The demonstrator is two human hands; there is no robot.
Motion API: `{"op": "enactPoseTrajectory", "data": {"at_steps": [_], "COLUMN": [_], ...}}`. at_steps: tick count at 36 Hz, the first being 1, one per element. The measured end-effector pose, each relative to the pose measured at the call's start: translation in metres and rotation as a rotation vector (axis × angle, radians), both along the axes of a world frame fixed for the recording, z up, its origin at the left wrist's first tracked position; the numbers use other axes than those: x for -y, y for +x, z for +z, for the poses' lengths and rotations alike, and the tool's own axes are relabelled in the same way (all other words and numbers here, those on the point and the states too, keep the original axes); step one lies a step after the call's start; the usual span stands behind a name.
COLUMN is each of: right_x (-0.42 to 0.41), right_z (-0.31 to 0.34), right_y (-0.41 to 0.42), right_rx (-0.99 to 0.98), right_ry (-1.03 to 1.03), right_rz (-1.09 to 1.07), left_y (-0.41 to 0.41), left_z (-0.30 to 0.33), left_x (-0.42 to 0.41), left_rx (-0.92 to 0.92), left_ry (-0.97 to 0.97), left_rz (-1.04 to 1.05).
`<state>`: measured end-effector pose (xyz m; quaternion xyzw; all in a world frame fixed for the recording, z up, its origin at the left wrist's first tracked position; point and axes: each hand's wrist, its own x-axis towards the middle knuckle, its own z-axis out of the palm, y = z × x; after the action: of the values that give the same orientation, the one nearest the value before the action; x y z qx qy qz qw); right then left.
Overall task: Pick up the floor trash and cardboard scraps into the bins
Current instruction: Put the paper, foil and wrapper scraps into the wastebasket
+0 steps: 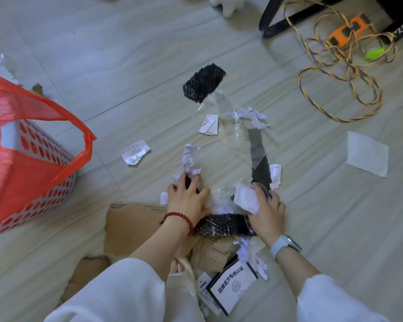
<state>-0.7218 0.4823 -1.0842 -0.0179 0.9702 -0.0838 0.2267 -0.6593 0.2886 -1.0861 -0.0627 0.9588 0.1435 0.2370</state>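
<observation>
Down on the floor: both hands are among a heap of scraps on pale tiles, seen from the head camera.
Left hand: the left hand (pixel 188 198), red bead bracelet (pixel 179 218) at the wrist, lies palm-down with fingers spread over crumpled white paper bits (pixel 191 159) and clear film; it presses flat rather than grasping.
Right hand: the right hand (pixel 266 211), pale watch (pixel 283 247) on the wrist, has its fingers curled around a white paper wad (pixel 246 198) and what looks like a clear round item beside it.
Between the hands: a black bubble-wrap strip (pixel 223 225) lies across the heap, touching both wrists.
Cardboard: a torn cardboard sheet (pixel 130 228) sits under the left forearm, with a smaller folded piece (pixel 215 253) just below the black strip.
Further out: a black bubble-wrap roll (pixel 204 82), a clear plastic bag (pixel 237 133) and two torn white labels (pixel 135 152) lie beyond the hands, untouched.
Bin: a perforated white basket lined with a red plastic bag (pixel 30 168) stands at the left, well apart from the heap.
Near the knees: a black-bordered printed card (pixel 232 284) rests on the floor.
Right side: a white paper sheet (pixel 367 153) lies alone.
Back right: a tangled yellow cable (pixel 344 73) leads to an orange power strip (pixel 349 27).
</observation>
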Motion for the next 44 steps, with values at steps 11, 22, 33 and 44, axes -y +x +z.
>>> {"op": "enactPoseTrajectory", "data": {"at_steps": [11,22,33,44], "right_x": [0.036,0.106,0.244,0.385], "right_z": [0.026,0.121,0.268,0.257], "right_y": [-0.013,-0.034,-0.004,0.078], "right_rx": [-0.031,-0.408,-0.322,-0.121], "right_ry": [-0.67,-0.79,-1.239,-0.699], "right_rz": [-0.489,-0.074,0.237,1.042], "left_y": [0.005,-0.015,0.049,0.175], "left_z": [0.002,0.114,0.263,0.246], "left_x": [0.017,0.085,0.194,0.284], "left_rx": [-0.19,-0.809,-1.169,-0.433], "left_ry": [0.384,0.359,0.208,0.248], "left_rz": [0.427,0.503,0.66,0.791]}}
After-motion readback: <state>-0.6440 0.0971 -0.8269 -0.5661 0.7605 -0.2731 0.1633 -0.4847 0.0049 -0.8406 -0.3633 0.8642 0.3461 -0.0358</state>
